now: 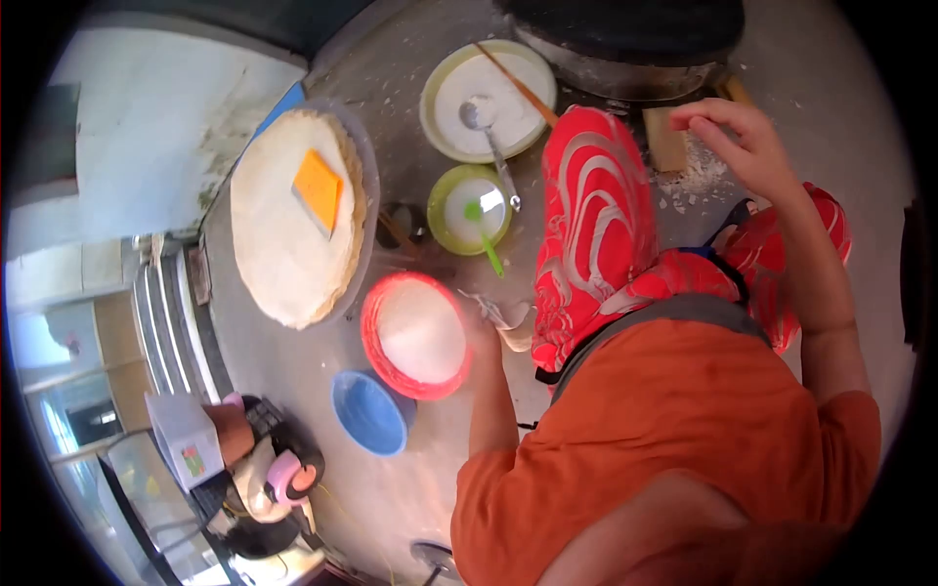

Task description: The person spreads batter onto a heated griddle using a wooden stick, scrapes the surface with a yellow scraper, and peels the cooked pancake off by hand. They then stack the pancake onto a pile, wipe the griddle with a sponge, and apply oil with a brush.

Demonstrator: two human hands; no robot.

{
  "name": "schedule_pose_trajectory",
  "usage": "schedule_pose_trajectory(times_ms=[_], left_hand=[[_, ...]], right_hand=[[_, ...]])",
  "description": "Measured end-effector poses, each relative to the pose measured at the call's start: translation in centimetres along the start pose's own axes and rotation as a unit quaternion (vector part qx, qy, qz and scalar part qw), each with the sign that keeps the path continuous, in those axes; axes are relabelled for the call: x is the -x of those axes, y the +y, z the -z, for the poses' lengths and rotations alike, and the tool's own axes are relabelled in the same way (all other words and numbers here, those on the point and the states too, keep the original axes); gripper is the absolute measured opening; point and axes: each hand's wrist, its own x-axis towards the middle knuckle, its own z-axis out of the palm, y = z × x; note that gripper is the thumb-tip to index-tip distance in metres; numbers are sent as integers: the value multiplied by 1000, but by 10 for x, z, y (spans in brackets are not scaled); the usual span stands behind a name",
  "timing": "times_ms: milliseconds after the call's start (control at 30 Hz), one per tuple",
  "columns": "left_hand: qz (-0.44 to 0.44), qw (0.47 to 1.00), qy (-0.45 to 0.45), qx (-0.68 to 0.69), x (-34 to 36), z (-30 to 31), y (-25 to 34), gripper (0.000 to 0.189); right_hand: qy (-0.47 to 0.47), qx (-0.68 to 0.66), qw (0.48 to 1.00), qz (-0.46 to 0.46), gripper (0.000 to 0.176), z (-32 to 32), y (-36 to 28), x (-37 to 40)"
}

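Observation:
My left hand [486, 327] rests by the right rim of a red bowl [376, 337] heaped with white powder, its fingers closed on a small white scrap [495, 309]. My right hand [735, 135] hovers with bent fingers and nothing in it, just above a wooden block [667, 142] and white crumbs [699, 176]. A dark round griddle [625, 39] lies beyond that hand. My knees in red patterned trousers [591, 225] sit between the two hands.
A stack of thin round flatbreads [283, 234] carries an orange square [318, 190]. Nearby are a pale plate [435, 122] of white stuff with a metal spoon [493, 146], a green bowl [438, 210] with a green spoon, and a blue bowl [369, 410]. Clutter sits lower left.

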Motion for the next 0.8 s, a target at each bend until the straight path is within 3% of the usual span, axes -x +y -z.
schedule_pose_trajectory(times_ms=[67, 100, 133, 200, 233, 300, 333, 400, 433, 500, 533, 600, 800], left_hand=[[107, 968, -191, -125, 13, -23, -28, 39], [180, 921, -295, -180, 8, -16, -3, 49], [312, 901, -297, -46, 7, -37, -59, 53], [227, 935, -269, -47, -4, -29, -51, 53], [220, 934, -276, -48, -13, -26, -21, 53], [177, 967, -161, 91, -29, -7, 78, 38], [175, 967, -165, 88, -37, -1, 112, 38], [93, 980, -107, 143, -52, 6, 173, 36], [93, 980, -109, 141, -58, 12, 207, 36], [-124, 985, -87, 88, -68, 25, 269, 39], [-123, 985, -88, 85, -72, 29, 289, 39], [-237, 968, -83, 20, -80, 33, 320, 43], [-270, 961, -63, -15, -103, 20, 357, 48]], right_hand=[[21, 49, 996, -69, 20, 19, 35, -1], [1, 68, 992, -103, 20, 20, 65, -6], [-19, 113, 985, -126, 20, 26, 87, -9], [-27, 179, 964, -197, 26, 32, 140, -11], [-15, 200, 949, -243, 32, 29, 173, -9], [31, 233, 916, -325, 54, 14, 244, -2], [34, 231, 915, -330, 54, 1, 274, 2], [134, 245, 899, -338, 75, -22, 311, 11], [134, 244, 898, -340, 75, -26, 311, 10], [139, 264, 830, -472, 81, -38, 301, 2], [137, 261, 830, -474, 81, -42, 299, -1], [191, 270, 798, -504, 77, -48, 299, -7], [180, 328, 797, -475, 62, -49, 310, -13]])
